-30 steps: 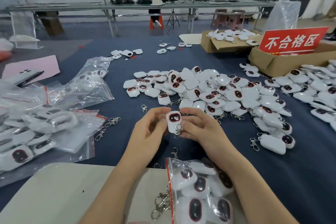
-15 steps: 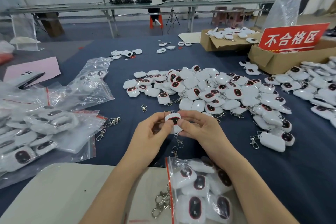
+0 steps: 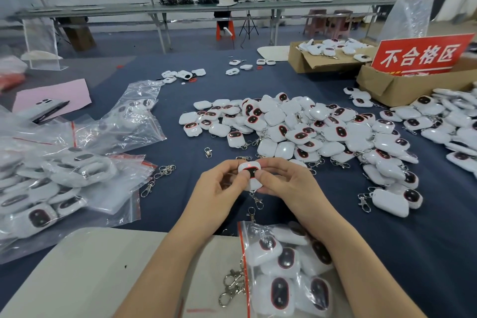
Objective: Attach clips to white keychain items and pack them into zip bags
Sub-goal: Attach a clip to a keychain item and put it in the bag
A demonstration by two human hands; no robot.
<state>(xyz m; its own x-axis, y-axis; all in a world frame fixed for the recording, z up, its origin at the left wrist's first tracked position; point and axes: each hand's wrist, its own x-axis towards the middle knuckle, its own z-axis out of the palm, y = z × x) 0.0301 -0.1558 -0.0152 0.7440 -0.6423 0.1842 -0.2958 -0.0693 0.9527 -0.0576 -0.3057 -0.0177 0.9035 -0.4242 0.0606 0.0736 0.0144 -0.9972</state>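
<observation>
Pinched from both sides: one white keychain item (image 3: 249,173), dark window up, small red light showing at its far end. Left grip (image 3: 219,188) curled, thumb and fingertips on the item's left edge. Right grip (image 3: 289,183) curled likewise, on the right edge. Held clear of the desk (image 3: 387,253), long axis running away from the wearer. Hanging from the near end, just under the grip: clip (image 3: 255,200), apparently attached.

Well left of the grip: filled zip bags (image 3: 51,183). Between those and the left grip: loose clips (image 3: 157,178). Just beneath the grip, toward the wearer: part-filled zip bag (image 3: 284,266), red seal strip along its left side, bunched clips (image 3: 232,286) protruding there. Beyond and right of the grip: pile of unpacked items (image 3: 296,126).

Judged step: clip fitted, item under check before packing. Expect a short draw toward the wearer. Bag mouth toward the left grip, so probably opened by the left and fed by the right, body first, clip trailing.
</observation>
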